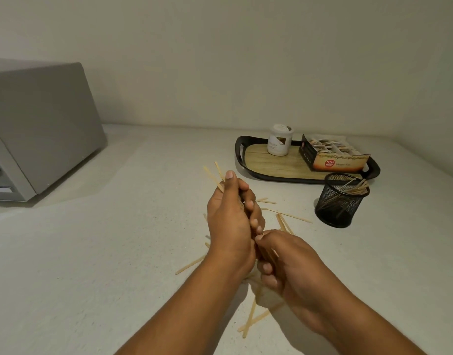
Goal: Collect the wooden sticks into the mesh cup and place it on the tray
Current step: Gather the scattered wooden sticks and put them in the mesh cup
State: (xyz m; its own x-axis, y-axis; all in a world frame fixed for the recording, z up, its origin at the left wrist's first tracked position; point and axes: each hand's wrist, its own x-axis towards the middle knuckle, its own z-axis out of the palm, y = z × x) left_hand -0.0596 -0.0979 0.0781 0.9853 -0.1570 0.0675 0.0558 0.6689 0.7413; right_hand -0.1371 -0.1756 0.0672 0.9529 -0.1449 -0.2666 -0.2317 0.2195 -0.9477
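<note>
My left hand [230,221] is closed around a bundle of thin wooden sticks [215,175] whose tips poke out above the thumb. Just below it, my right hand [294,270] pinches the lower end of the same bundle. Loose wooden sticks [289,215] lie scattered on the white counter around and under both hands, some near the bottom [251,316]. A black mesh cup [340,201] stands upright to the right, holding several sticks. Behind it sits the tray [271,163], dark-rimmed with a wood-look base.
On the tray stand a white lidded jar [279,143] and an open box of sachets [330,155]. A grey microwave [38,129] fills the left side. A pale wall backs the counter, and another wall closes the far right.
</note>
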